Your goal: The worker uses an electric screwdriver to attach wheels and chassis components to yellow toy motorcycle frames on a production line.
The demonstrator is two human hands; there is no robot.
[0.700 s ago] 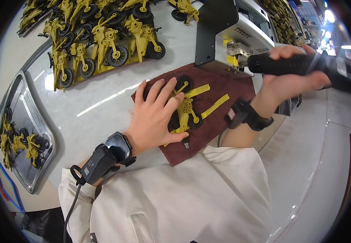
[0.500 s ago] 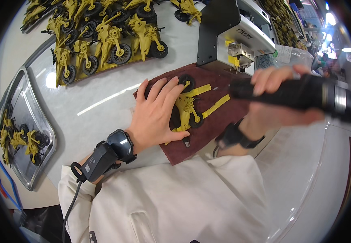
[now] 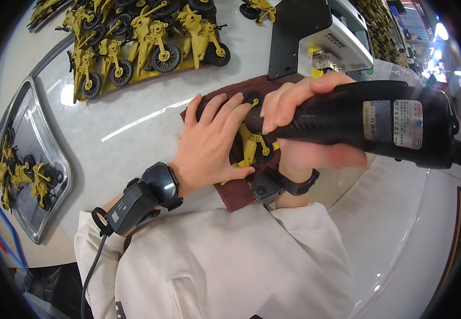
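A yellow toy motorcycle point(image 3: 250, 143) with black wheels lies on a dark red cloth point(image 3: 237, 195). My left hand point(image 3: 206, 143) rests flat over its left side, fingers spread, the thumb near its lower end. Closed around a thick black electric screwdriver point(image 3: 342, 114) is my right hand point(image 3: 294, 101). The tool lies nearly level, its front end over the motorcycle's upper middle. Its tip is hidden, so I cannot tell whether it touches. Part of a yellow strip point(image 3: 276, 145) shows beside the lower wheel.
Yellow toy motorcycles point(image 3: 156, 42) stand packed in rows on a board at the back left. A metal tray point(image 3: 55, 212) at the left holds several more. Beyond the cloth stands a white and black machine point(image 3: 336, 45). A single motorcycle point(image 3: 259, 10) lies behind it.
My right hand has brought the screwdriver leftward, from beside the cloth to over the motorcycle. My left hand stays spread on the motorcycle. The view has shifted slightly.
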